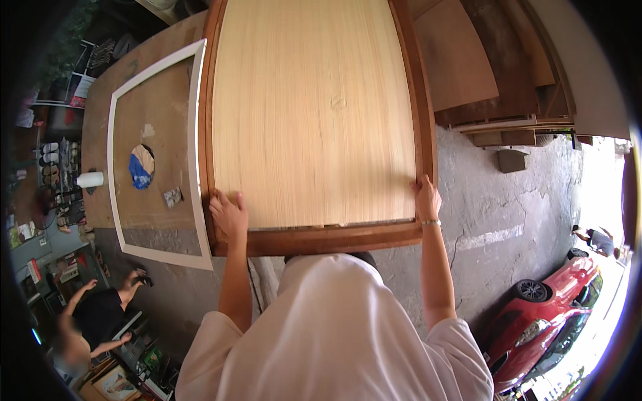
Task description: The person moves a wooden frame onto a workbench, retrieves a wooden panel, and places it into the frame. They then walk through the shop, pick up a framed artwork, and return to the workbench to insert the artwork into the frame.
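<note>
A large brown wooden frame point(334, 237) with a pale wood-grain panel point(314, 120) inside it stretches away in front of me. My left hand point(228, 214) grips the frame's left rail near the front corner, with the thumb side resting over the panel. Around the right rail, close to the other front corner, my right hand point(427, 199) is closed, its fingertips at the panel's edge. A bracelet circles that wrist. The undersides of both rails, and any fingers beneath them, are hidden. The front rail lies just before my body.
To the left, a white rectangular frame point(155, 258) lies partly over a brown board point(180, 100) with a blue-and-tan round thing point(141, 167). A white bottle point(90, 179) stands by it. Boards point(461, 60) lie at right. A person point(93, 314) sits lower left; a red car point(548, 314) stands lower right.
</note>
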